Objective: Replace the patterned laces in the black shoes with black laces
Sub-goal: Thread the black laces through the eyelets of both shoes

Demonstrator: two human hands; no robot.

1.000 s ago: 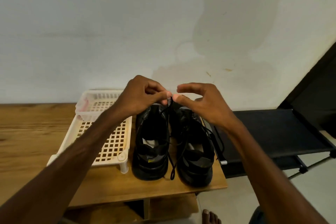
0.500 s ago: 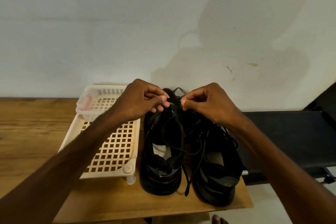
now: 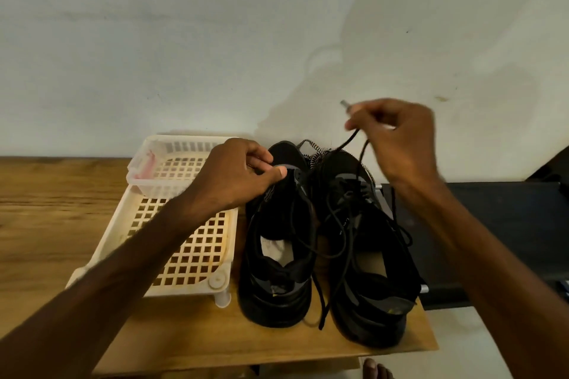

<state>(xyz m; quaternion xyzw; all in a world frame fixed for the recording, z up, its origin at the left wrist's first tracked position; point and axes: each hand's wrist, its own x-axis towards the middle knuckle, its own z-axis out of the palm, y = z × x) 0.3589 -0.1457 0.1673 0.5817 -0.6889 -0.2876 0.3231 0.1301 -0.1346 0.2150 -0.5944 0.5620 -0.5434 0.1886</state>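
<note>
Left hand: your left hand [image 3: 243,172] grips the tongue of the left shoe [image 3: 277,258].
Right hand: your right hand [image 3: 397,135], well apart and raised above the right shoe [image 3: 372,292], pinches the black lace [image 3: 351,138] near its tip.
Black lace: it trails in loose loops over both shoes.
Shoes: side by side on the counter [image 3: 46,194], heels toward you.
Patterned laces: the patterned laces [image 3: 314,154] are bunched behind the toes.
Tray: a cream lattice tray [image 3: 191,240] sits just beside the left shoe.

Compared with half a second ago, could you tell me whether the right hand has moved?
Yes. The right hand has risen up and rightwards off the black shoes' toes, drawing a black lace with it.
</note>
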